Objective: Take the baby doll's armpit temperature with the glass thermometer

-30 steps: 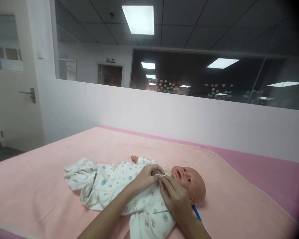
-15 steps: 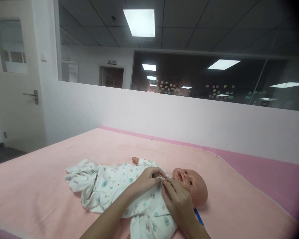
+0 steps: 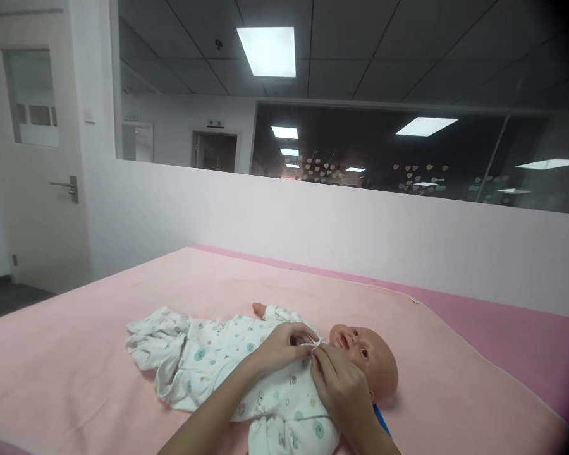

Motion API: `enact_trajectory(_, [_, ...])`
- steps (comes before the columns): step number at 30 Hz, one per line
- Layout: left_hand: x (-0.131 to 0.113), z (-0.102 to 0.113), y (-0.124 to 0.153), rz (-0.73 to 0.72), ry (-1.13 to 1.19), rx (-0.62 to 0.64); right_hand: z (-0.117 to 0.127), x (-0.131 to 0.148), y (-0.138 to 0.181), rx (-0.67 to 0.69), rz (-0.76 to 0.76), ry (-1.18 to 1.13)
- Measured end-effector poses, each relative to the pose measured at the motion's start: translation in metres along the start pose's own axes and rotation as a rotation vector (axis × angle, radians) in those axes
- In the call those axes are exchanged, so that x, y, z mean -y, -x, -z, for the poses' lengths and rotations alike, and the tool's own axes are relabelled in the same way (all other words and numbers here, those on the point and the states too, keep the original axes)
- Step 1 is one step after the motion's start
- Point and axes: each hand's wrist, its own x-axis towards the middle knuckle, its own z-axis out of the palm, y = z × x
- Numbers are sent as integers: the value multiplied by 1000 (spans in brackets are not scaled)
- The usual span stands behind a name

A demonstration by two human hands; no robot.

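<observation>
A baby doll (image 3: pixel 367 363) lies on its back on a pink blanket (image 3: pixel 99 341), head to the right. It wears a white romper (image 3: pixel 218 354) printed with small coloured dots. Both my hands meet at the romper's neckline, just left of the doll's chin. My left hand (image 3: pixel 282 346) pinches the collar fabric with curled fingers. My right hand (image 3: pixel 341 390) pinches the same edge from the near side, partly covering the doll's shoulder. A thin white tie or fabric edge runs between the fingertips.
A blue object (image 3: pixel 382 422) peeks out from under the doll's head by my right wrist. A low white partition wall (image 3: pixel 313 227) with glass above runs behind the bed. A white door (image 3: pixel 33 170) stands at the left.
Both hands stay at the romper's neckline, with the fingers shifting slightly. The view has drifted a little, so the doll sits lower and further right in the picture.
</observation>
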Motion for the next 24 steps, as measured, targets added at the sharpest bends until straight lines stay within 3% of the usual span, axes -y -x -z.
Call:
enact_trajectory(7, [2,0,-1,-13,12,5,1,4,-4,9,-52,-93])
enact_trajectory(19, [1,0,-2,7,3,-1,3,5,-3,20,49,11])
enact_trajectory(24, [3,1,-6,-9,-24,17,1,6,-1,16,-33,-52])
